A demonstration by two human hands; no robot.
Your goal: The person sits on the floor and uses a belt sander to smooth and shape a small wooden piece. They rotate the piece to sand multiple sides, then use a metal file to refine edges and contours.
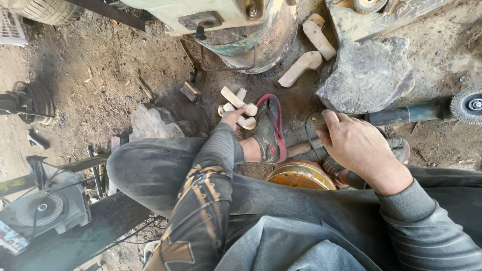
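The left hand (234, 119) reaches down past the knee to a small heap of pale wooden pieces (237, 106) on the dirt floor (115, 70), just left of the red-edged sandal (270, 128). Its fingers touch the nearest piece; the sleeve hides most of the hand, so I cannot tell whether the grip is closed on it.

The right hand (354, 145) lies right of the sandal, fingers curled down over a dark tool handle (401, 114) that runs out to a wire wheel (468, 104) at the picture's right edge. The grip looks wrapped on the handle's near end, though the palm hides the contact.

Below the sandal sits a round yellow tin (300, 176), its rim partly under the leg. Above and right of the sandal lies a flat grey stone (369, 75), with two more wooden pieces (309, 47) beside its left edge. A green metal drum (261, 37) stands above the heap. Left of the sandal a smaller rock (150, 124) rests by the knee, and past it a grinder (45, 208) sits on a dark beam (95, 226).

Bare dirt lies open well left of the sandal, beyond the rock; close around the sandal, stone, drum and leg leave only narrow gaps.
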